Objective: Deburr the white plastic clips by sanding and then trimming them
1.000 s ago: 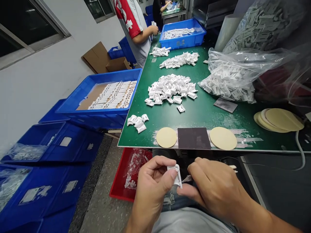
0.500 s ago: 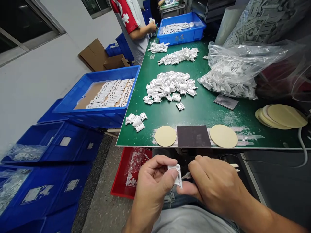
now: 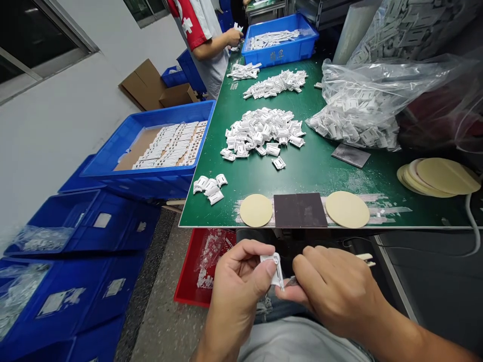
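Note:
My left hand [image 3: 241,281] pinches a small white plastic part [image 3: 277,270] between thumb and fingers, below the table's front edge. Close on its right, my right hand [image 3: 332,286] is wrapped round a thin tool [image 3: 364,257]; its pale end sticks out behind the fist, and a short grey tip shows near the thumb. That thumb is at the part's lower end. On the green table [image 3: 234,176] lies a large pile of white parts [image 3: 264,130], with a single part [image 3: 278,163] in front and a small group [image 3: 211,188] near the left corner.
Two cream discs [image 3: 255,210] flank a dark plate [image 3: 300,210] at the front edge. A bag of parts [image 3: 354,120] stands right. Blue bins [image 3: 147,176] are on the left, a red bin [image 3: 192,281] below. A person [image 3: 204,40] works at the far left.
The tool's tip and my right thumb have shifted slightly at the part's lower end. The other person's hand has moved a little. The whole view has shifted slightly.

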Demonstrator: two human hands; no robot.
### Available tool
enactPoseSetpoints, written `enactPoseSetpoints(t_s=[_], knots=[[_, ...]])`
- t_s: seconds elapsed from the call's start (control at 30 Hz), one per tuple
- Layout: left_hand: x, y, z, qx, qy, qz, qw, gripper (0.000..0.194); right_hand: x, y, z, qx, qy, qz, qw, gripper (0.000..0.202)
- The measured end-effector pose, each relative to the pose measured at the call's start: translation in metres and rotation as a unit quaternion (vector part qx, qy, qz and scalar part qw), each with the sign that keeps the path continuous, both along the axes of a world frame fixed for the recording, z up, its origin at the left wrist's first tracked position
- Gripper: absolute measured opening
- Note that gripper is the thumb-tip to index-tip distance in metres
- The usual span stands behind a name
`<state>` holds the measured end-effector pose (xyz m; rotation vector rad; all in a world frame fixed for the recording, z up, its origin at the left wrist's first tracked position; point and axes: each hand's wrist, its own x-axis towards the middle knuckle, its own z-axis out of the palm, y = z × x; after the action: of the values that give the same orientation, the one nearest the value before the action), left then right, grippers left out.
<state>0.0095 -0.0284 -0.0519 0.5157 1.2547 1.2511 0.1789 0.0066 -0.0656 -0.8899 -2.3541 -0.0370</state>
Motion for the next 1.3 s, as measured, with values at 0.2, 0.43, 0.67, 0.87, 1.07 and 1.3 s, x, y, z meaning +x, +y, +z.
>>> enactPoseSetpoints(t_s=[0.2, 0.43, 0.67, 0.87, 1.07, 1.3], knots=[[0.001, -0.002, -0.002, -0.006, -0.011, 0.004, 1.0, 0.03, 0.001, -0.003, -0.003, 0.003, 0.028, 0.024, 0.999, 0.049], [0.002, -0.001, -0.005, 0.044, 0.019, -0.018, 0.999, 0.019, 0.0, -0.01, 0.006, -0.474, 0.216, 0.086, 0.849, 0.04], [0.005, 0.001, 0.001, 0.053, -0.148, -0.064, 0.985, 0.018, -0.003, -0.014, 0.01, -0.558, 0.245, 0.064, 0.79, 0.036], [0.005, 0.002, 0.002, 0.025, -0.227, -0.034, 0.973, 0.011, -0.005, -0.01, 0.01, -0.163, 0.179, 0.041, 0.969, 0.03], [0.006, 0.001, 0.005, 0.002, -0.229, -0.045, 0.972, 0.018, -0.011, -0.004, 0.007, -0.044, 0.082, 0.009, 0.996, 0.05], [0.004, 0.0, 0.004, -0.01, -0.191, -0.045, 0.981, 0.023, -0.014, -0.004, 0.005, -0.038, 0.055, -0.015, 0.998, 0.058]])
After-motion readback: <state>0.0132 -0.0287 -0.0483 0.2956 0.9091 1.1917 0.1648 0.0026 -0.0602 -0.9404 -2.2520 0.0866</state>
